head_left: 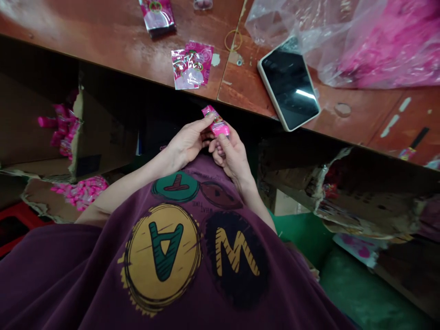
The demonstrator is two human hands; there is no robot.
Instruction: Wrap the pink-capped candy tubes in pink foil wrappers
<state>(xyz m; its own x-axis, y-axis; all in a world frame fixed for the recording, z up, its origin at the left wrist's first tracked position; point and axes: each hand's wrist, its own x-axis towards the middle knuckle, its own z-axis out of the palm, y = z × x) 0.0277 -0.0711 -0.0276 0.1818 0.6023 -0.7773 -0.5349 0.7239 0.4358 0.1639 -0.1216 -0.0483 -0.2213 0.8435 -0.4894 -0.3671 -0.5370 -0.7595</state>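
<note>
Between my two hands, just in front of the table's edge, is a small pink packet (220,127) of shiny printed film with a bright pink part at its lower end. My left hand (189,142) pinches its upper end between thumb and fingers. At the lower end, my right hand (231,153) grips it with the thumb on top and the fingers curled beneath. Flat printed film pieces (192,66) lie overlapping on the table beyond my hands. A thicker stack of similar printed film (157,16) sits farther back.
A phone (292,85) lies at the wooden table's (247,91) edge, near a rubber band (233,41). A clear bag of pink pieces (388,46) fills the back right. Cardboard boxes flank me below; the left one (106,133) has wrapped pink items (63,128).
</note>
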